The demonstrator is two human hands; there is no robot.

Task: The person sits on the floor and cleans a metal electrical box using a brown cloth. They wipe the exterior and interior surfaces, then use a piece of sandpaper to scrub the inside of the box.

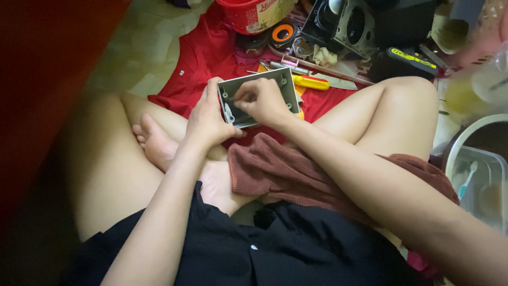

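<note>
My left hand [207,119] grips the left side of a shallow grey plastic box [290,90], open face toward me, with screw posts in its corners. My right hand [263,100] reaches into the box with its fingertips pinched together near the upper left corner; whatever is between them is too small to tell. I sit cross-legged on the floor, and the box is held above my shins.
A red cloth [203,55] lies on the floor under the box. Behind it are a yellow-handled screwdriver [312,82], an orange tape roll [282,33], a red bucket [248,13], black machine parts [354,24] and a clear bin [479,175] at right.
</note>
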